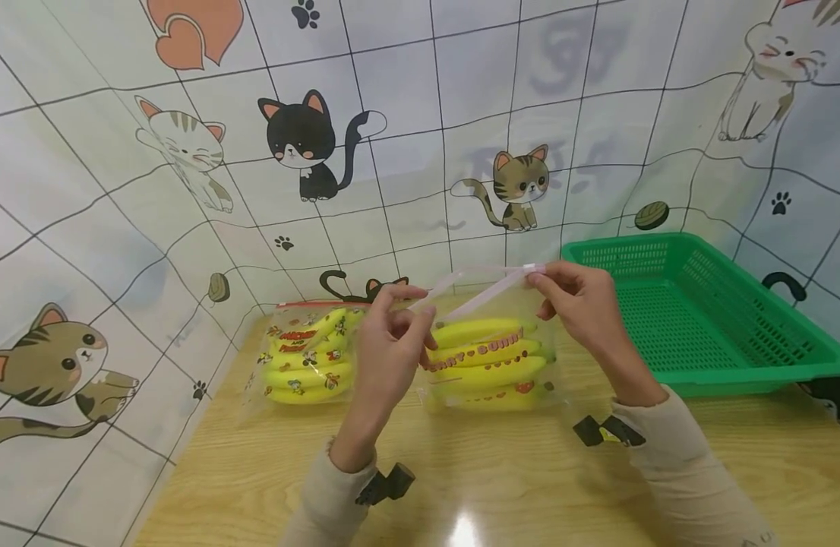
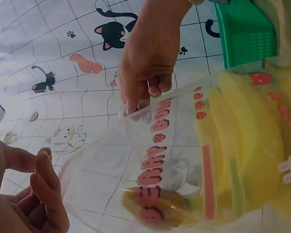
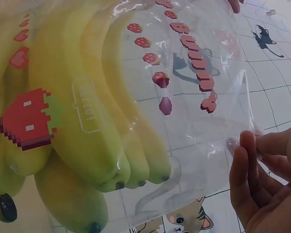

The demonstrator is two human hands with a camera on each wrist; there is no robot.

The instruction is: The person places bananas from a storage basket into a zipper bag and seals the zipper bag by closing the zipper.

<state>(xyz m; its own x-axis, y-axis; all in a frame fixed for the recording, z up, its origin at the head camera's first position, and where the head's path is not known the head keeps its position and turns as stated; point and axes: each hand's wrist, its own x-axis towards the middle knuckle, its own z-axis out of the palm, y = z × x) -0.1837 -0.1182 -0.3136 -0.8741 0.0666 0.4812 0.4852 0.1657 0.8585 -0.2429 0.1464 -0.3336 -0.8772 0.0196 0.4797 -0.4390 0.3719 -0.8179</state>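
Observation:
A clear slider zip bag (image 1: 488,304) printed "Berry Bunny" in pink stands on the table with several yellow bananas (image 1: 488,372) inside. Its pale pink zip strip is parted, so two lips show. At the top right corner, my right hand (image 1: 584,304) pinches the strip by the slider (image 1: 532,268). My left hand (image 1: 393,342) is at the opposite corner, thumb and fingers bent about the bag's edge. In the left wrist view, the left hand (image 2: 29,194) has its fingertips close together at that edge. The right wrist view shows the right hand (image 3: 266,179) pinching the other corner.
To the left lies a second clear zip bag (image 1: 256,387) with a red strip, cartoon prints and bananas in it. A green plastic basket (image 1: 707,304) stands at the right on the wooden table (image 1: 502,479). Behind hangs a cat-printed sheet (image 1: 406,137).

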